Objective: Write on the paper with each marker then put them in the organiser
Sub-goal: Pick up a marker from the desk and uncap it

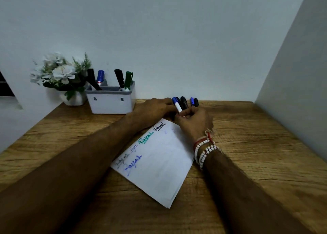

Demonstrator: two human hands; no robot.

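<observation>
Four markers [113, 79] stand in the organiser [110, 101] at the table's far edge, five words on the paper [159, 163] — roughly half done; right hand [194, 122] closed on blue-capped marker [177, 105], left hand [155, 109] curled beside it — contents unclear; remaining markers [189, 102] near far edge.

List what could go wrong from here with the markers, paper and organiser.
1. Both hands, left hand and right hand, meet on the blue-capped marker; pulling the cap may jolt the loose markers lying beside it at the wall.
2. The right wrist lies on the paper; fresh ink could smear.
3. The organiser already holds four leaning markers, so adding more may snag.
</observation>
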